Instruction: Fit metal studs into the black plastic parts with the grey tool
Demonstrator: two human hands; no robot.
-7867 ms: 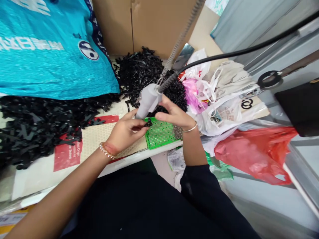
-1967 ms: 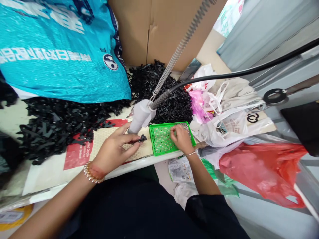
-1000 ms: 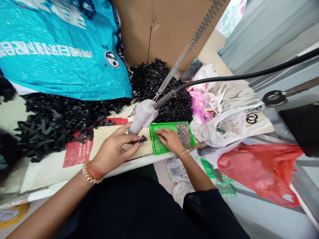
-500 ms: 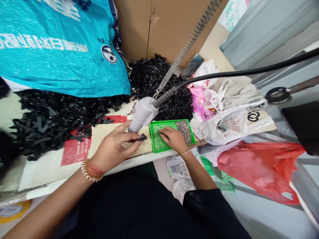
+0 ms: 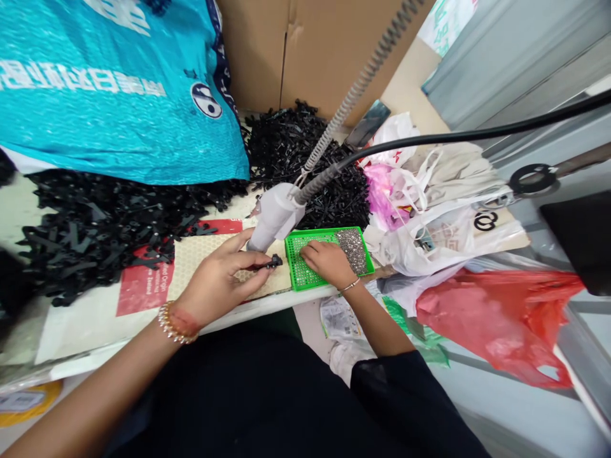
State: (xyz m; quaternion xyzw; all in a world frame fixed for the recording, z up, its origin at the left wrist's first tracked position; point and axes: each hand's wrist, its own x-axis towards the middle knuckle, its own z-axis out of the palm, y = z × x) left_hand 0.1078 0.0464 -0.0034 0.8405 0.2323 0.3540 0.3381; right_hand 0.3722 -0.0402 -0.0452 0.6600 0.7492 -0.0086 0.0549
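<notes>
My left hand (image 5: 212, 277) pinches a small black plastic part (image 5: 274, 261) between thumb and finger, above the cream textured mat. A grey electric screwdriver (image 5: 274, 213) hangs on a coiled spring right behind this hand. Its lower end is hidden by my fingers, and I cannot tell if they grip it. My right hand (image 5: 331, 262) is over a green tray (image 5: 326, 232), fingers bent together at its perforated plate. What those fingertips hold, if anything, is hidden. Small silvery metal pieces (image 5: 352, 250) fill the tray's right end.
Heaps of black plastic parts (image 5: 90, 222) lie at the left and behind the screwdriver. A blue sack (image 5: 119, 114) sits on the left heap. A cardboard box (image 5: 324, 57) stands at the back. White plastic bags (image 5: 429, 235) and a red bag (image 5: 496, 324) are on the right.
My right hand has shifted slightly left over the tray, its fingers drawn closer together. My left hand still holds the black part in nearly the same place.
</notes>
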